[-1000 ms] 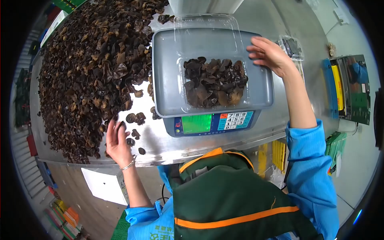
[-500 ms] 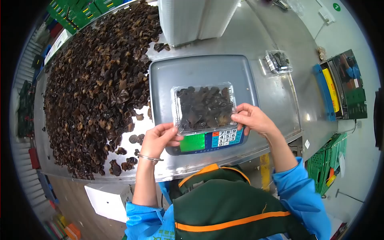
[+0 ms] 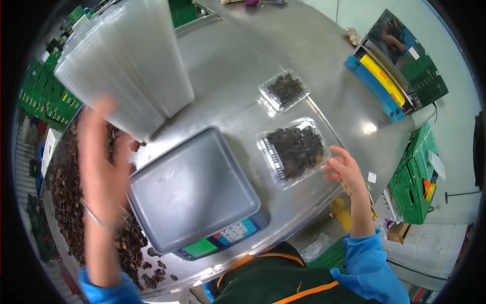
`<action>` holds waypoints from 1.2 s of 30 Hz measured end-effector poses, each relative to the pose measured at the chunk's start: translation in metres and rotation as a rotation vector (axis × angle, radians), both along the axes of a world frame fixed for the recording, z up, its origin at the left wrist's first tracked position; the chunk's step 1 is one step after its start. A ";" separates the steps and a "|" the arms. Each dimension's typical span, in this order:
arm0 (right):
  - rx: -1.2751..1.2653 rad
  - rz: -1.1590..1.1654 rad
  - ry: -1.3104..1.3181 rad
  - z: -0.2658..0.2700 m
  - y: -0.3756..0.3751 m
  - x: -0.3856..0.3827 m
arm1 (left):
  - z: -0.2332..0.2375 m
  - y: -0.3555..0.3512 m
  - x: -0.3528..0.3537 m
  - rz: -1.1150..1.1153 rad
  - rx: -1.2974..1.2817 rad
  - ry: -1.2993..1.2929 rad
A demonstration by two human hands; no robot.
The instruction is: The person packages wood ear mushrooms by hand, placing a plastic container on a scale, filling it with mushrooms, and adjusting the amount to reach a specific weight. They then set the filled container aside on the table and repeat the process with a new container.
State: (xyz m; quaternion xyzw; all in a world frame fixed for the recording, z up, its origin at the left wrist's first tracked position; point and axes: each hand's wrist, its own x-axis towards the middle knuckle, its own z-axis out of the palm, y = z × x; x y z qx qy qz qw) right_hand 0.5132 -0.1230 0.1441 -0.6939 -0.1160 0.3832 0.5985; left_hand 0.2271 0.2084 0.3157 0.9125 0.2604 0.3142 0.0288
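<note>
My left hand (image 3: 104,162) is blurred, raised in front of a tall stack of clear plastic containers (image 3: 134,66). Its fingers and thumb look spread, with nothing seen between them. On the right, my right hand (image 3: 347,169) has its fingertips at the right edge of a clear plastic container (image 3: 296,154) filled with dark, dried fungus-like pieces. That container is over the steel table, beside the scale. The grey pan of the digital scale (image 3: 192,187) holds nothing, and its green display (image 3: 200,247) faces me.
A smaller clear container of dark pieces (image 3: 285,88) stands beyond the filled one. At left lies a large heap of dark pieces (image 3: 68,202), partly behind my arm. A black machine with a yellow panel (image 3: 382,76) stands at the right. Green crates (image 3: 412,177) are beside the table.
The filled container has moved off the scale to the right, with my right hand at its edge. My left hand has let go and moved left toward the stack. The view has turned.
</note>
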 end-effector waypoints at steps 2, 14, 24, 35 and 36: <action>-0.163 -0.139 -0.306 -0.027 -0.001 0.020 | 0.027 0.089 0.014 0.152 0.646 0.139; -0.460 0.280 -1.208 -0.115 0.110 0.076 | 0.127 0.256 0.017 0.196 0.019 0.764; 0.290 0.217 -0.567 -0.013 0.148 -0.063 | 0.076 0.093 0.025 0.115 0.336 -0.005; 0.230 0.221 0.092 0.003 0.190 -0.180 | -0.155 -0.181 -0.159 0.321 -0.300 -0.142; 0.170 0.285 0.146 -0.001 0.195 -0.177 | -0.184 -0.192 -0.195 0.466 -0.285 -0.150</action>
